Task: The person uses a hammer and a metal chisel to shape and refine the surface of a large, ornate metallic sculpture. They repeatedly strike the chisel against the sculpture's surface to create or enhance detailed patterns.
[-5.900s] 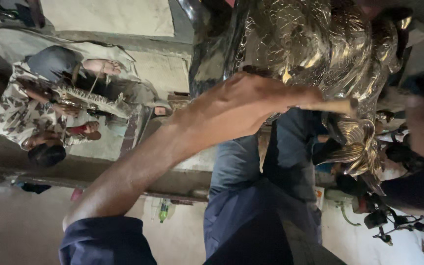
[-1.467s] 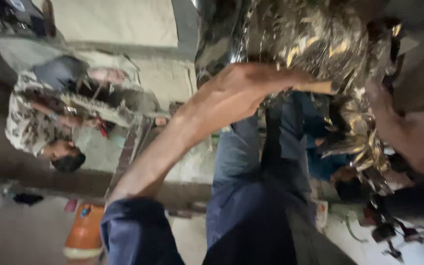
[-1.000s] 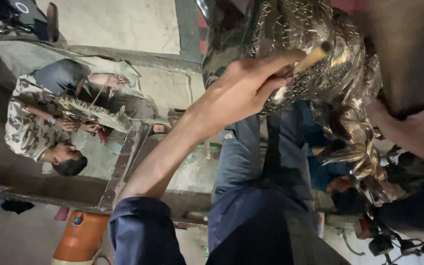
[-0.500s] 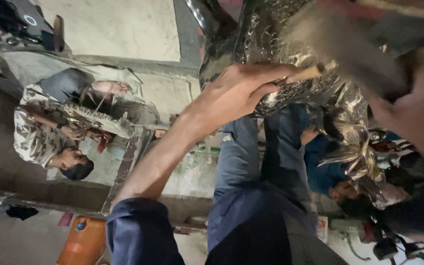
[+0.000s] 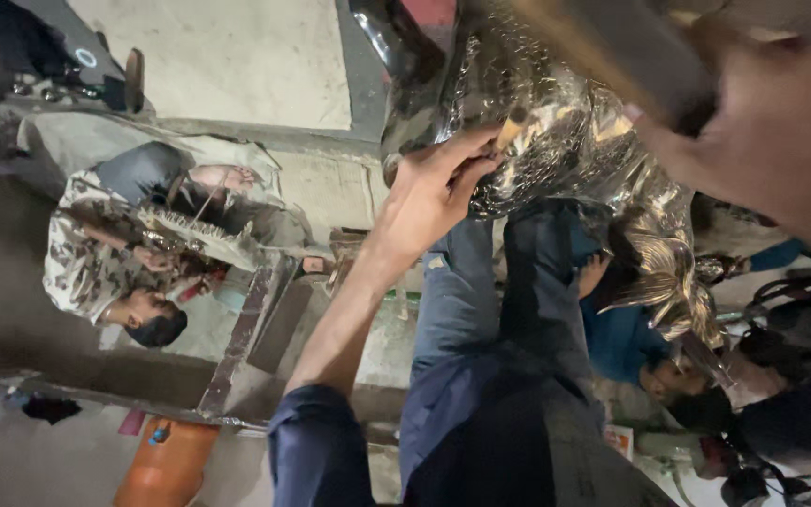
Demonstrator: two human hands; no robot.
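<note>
Left hand [image 5: 438, 183] fingers clamped on small wooden tool [image 5: 509, 131] against shiny embossed brass casting [image 5: 565, 141], right hand [image 5: 772, 141] blurred, grip unclear

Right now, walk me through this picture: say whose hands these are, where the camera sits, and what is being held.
There is no machine here. A person wears one camera on the head, looking down at their own bare hands, so the picture seems tilted.

The left hand, in a dark blue sleeve, pinches a small wooden-handled tool and presses it against a large shiny brass figure with embossed patterns. The right hand is close to the lens and blurred; it grips a long handle, though what kind of tool it is I cannot tell.

Below are the person's own legs in blue trousers. To the left, another person in a patterned shirt sits working a smaller metal piece. An orange cylinder stands at the bottom edge.
</note>
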